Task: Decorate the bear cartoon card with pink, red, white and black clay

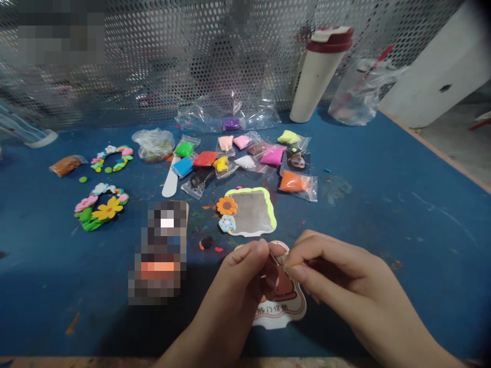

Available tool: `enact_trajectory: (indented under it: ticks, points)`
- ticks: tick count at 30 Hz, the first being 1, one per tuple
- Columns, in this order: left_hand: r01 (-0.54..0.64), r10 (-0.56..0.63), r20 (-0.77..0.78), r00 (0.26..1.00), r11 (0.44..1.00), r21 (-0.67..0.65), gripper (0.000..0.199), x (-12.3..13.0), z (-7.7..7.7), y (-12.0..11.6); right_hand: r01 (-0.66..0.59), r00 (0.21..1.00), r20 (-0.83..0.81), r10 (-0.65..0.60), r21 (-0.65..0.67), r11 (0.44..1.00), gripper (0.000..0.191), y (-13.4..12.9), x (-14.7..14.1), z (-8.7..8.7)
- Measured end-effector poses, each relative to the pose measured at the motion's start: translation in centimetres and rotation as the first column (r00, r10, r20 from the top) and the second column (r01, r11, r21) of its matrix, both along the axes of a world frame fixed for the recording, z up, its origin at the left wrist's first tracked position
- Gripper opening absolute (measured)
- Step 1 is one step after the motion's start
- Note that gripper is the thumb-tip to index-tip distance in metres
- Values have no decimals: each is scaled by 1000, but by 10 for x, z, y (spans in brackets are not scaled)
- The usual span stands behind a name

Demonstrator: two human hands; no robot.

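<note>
My left hand (245,286) is closed round a small thing, mostly hidden, with a thin metallic sliver showing at its fingertips. Thumb and forefinger of my right hand (337,278) pinch together just to the right, on a tiny pale bit I cannot make out. Both hands are over a white card (282,319) with a brown cartoon figure and writing. Just beyond them lies a scalloped mirror-like frame (251,212), edged in yellow-green and white, with an orange flower (226,205) and a light blue flower (227,223) on its left side.
Several bags of coloured clay (205,158) lie behind the frame, near a white spatula (171,179). Flowered rings (102,207) and a blurred phone-like object (163,250) are at left. A tumbler (320,74) and a plastic bag (355,94) stand at back right, before a perforated metal screen (153,61).
</note>
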State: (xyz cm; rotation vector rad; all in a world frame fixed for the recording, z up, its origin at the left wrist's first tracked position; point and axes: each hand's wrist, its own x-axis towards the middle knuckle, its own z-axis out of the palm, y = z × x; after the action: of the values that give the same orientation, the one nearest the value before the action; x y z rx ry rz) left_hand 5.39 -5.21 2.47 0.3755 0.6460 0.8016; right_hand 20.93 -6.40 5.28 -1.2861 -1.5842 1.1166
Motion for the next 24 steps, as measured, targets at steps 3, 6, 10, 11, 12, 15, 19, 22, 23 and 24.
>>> enact_trajectory:
  ticks: [3,6,10,11,12,15,19,22,23,24]
  points:
    - [-2,2,5,1000,1000,13,27,0,0,0,-4,1000,1,4,-8,1000,18,0,0,0]
    - [-3,3,14,1000,1000,23,28,0,1,0,1,1000,2,-1,-16,1000,18,1,-1,1]
    - [-3,3,7,1000,1000,15,27,0,3,0,5,1000,11,-4,-31,1000,20,2,-1,2]
    - [-3,3,7,1000,1000,15,27,0,3,0,3,1000,9,-2,-36,999,20,2,-1,2]
    - [0,0,10,1000,1000,16,27,0,3,0,2,1000,4,-2,-38,999,20,1,-1,2]
    - [5,-5,10,1000,1000,15,27,0,2,0,-6,1000,-1,6,-39,999,20,0,-1,1]
    - [-2,3,-13,1000,1000,11,27,0,2,1,-5,1000,13,6,-43,999,20,1,-1,0]
    - [-5,5,-10,1000,1000,14,26,0,2,1,-3,1000,8,3,-40,999,21,2,-2,0]
    - [-6,6,-7,1000,1000,15,26,0,3,1,-1,1000,3,1,-34,999,21,2,-1,0]
    - [-7,8,-5,1000,1000,16,26,0,2,0,1,1000,-2,-1,-29,1000,20,2,-1,1]
